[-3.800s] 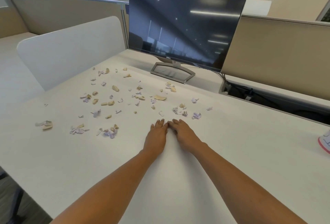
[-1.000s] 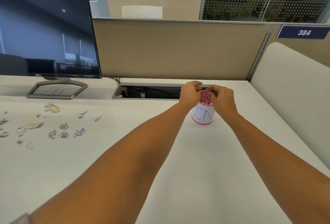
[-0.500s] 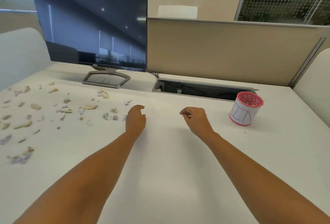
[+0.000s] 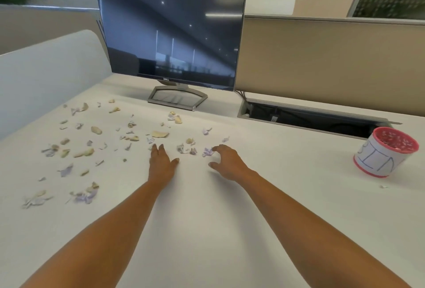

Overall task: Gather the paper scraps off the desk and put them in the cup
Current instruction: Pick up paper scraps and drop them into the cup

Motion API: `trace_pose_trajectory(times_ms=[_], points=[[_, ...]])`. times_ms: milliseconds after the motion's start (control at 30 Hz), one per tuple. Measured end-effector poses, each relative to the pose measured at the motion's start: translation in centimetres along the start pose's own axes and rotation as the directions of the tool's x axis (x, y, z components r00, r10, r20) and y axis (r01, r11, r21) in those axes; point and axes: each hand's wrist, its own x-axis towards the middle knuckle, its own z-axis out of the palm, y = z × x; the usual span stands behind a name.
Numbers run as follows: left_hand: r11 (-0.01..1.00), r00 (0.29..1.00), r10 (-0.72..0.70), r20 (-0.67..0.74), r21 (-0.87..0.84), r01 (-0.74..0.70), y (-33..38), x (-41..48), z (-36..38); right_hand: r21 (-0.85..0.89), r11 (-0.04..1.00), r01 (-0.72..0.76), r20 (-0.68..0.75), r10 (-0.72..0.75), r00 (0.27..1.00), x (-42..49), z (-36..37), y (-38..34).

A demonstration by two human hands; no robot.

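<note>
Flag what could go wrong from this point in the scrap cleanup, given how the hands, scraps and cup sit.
1. The scraps are small and widely scattered; a sweep by the left hand and right hand could push some toward the open cable slot.
2. The cup stands far to the right, so bits may drop on the way; one scrap already lies beside it.
3. The cup looks nearly full, so overflow is possible.

Both hands [image 4: 161,163] reach paper scraps [image 4: 208,151] (cup [image 4: 381,156] far right).
</note>
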Motion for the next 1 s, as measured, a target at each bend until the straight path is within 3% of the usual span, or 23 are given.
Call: trace_pose_trajectory(times_ms=[233, 400, 500, 600, 800, 1000], points=[[0.971, 0.967, 0.222, 0.125, 0.057, -0.231, 0.2, 1.7, 0.0, 0.004, 1.000, 0.005, 0.019, -0.005, 1.000, 2.9, 2.4, -1.6], [0.916, 0.918, 0.341, 0.203, 0.147, -0.373, 0.3, 2.3, 0.4, -0.133, 0.988, 0.079, 0.029, -0.076, 0.997, 4.1, 4.2, -2.5], [0.902, 0.922, 0.344, 0.177, 0.210, -0.377, 0.2, 2.3, 0.7, -0.271, 0.950, 0.154, -0.007, -0.161, 0.987, 3.8, 4.7, -2.5], [0.875, 0.924, 0.361, 0.123, 0.297, -0.382, 0.2, 1.8, 0.9, -0.273, 0.946, 0.174, -0.068, -0.199, 0.978, 3.1, 5.0, -2.0], [0.861, 0.926, 0.372, 0.068, 0.347, -0.372, 1.2, -0.1, 0.9, -0.186, 0.978, 0.099, -0.119, -0.123, 0.985, 0.5, 4.7, -2.0], [0.908, 0.950, 0.308, 0.044, 0.286, -0.307, 1.9, -2.5, 1.1, -0.338, 0.934, 0.116, -0.054, -0.143, 0.988, -1.4, 4.3, -1.3]])
